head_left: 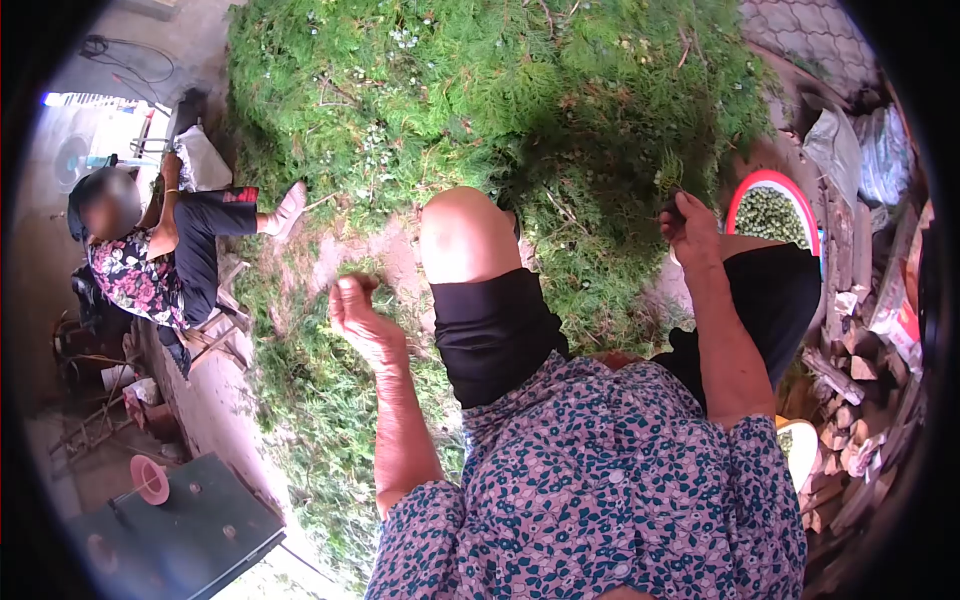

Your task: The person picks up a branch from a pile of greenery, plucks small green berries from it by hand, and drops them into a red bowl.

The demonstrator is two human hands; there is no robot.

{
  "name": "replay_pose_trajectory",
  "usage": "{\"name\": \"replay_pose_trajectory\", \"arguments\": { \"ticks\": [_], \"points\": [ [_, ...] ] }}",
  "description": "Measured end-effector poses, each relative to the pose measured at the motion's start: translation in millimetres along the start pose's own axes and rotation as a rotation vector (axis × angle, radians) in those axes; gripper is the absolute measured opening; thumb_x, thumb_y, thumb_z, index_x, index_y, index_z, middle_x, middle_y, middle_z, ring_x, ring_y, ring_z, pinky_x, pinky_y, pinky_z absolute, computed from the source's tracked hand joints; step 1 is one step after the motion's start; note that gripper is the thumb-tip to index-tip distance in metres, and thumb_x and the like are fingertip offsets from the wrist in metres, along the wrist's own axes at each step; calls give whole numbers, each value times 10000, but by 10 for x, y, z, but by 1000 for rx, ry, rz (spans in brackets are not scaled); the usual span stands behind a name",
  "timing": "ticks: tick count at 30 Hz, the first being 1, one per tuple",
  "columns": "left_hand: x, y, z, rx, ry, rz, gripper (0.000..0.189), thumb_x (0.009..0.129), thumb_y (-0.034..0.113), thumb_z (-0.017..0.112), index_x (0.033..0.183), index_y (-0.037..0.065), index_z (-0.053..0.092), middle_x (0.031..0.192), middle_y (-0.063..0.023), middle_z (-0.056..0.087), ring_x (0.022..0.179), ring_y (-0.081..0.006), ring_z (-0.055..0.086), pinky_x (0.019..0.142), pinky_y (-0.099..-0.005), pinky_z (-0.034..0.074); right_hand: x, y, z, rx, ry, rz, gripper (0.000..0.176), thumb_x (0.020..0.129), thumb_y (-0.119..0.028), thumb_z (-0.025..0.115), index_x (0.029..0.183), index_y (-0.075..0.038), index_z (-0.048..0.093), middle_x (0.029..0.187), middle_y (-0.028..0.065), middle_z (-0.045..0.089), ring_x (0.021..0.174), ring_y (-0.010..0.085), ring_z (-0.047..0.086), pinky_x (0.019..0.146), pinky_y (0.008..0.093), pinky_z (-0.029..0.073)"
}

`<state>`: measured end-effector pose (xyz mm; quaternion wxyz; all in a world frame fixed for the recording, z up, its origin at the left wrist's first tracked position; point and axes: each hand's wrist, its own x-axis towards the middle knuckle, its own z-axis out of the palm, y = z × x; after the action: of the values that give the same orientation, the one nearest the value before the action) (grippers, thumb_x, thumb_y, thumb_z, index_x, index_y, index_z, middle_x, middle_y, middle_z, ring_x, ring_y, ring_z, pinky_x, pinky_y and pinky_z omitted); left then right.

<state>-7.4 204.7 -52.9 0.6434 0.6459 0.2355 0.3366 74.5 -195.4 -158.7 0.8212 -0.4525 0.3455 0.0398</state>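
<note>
Branches [450, 100] heaped beyond both hands [365, 320] [692, 232], also strewn between them

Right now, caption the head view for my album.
Left hand and right hand above green sprigs, red-rimmed basin at right.

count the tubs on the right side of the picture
2: a red-rimmed tub holding green berry-like pieces, right of the right hand, and a pale tub beside the right sleeve, partly covered. Others may be hidden.
</note>
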Motion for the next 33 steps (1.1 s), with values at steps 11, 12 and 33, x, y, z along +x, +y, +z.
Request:
{"name": "replay_pose_trajectory", "arguments": {
  "ticks": [11, 12, 33],
  "points": [
    [-53, 22, 135, 48, -435, -85, 296, 746, 6, 650, 1034, 26, 586, 896, -59, 613, 840, -132, 556, 795, -261, 446, -3, 25, 23, -5, 6, 12, 159, 866, -149, 534, 1011, -85, 539, 739, 55, 586, 554, 175, 573, 444, 310, 453],
    [-65, 34, 148, -16, -492, -213, 350, 734, 36, 679, 1067, 29, 572, 892, -62, 612, 821, -125, 557, 777, -255, 452, -32, 9, 42, -15, 21, 15, 164, 865, -145, 535, 1017, -84, 538, 739, 56, 587, 551, 175, 573, 440, 309, 454],
    [568, 168, 955, 622, -717, 484, 116, 676, 18, 649, 771, -9, 588, 770, -143, 562, 690, -267, 557, 622, -337, 448, 23, 38, 65, -25, 9, 14, 182, 864, -142, 535, 1029, -68, 515, 739, 63, 595, 554, 181, 581, 442, 302, 466]
  ]
}}
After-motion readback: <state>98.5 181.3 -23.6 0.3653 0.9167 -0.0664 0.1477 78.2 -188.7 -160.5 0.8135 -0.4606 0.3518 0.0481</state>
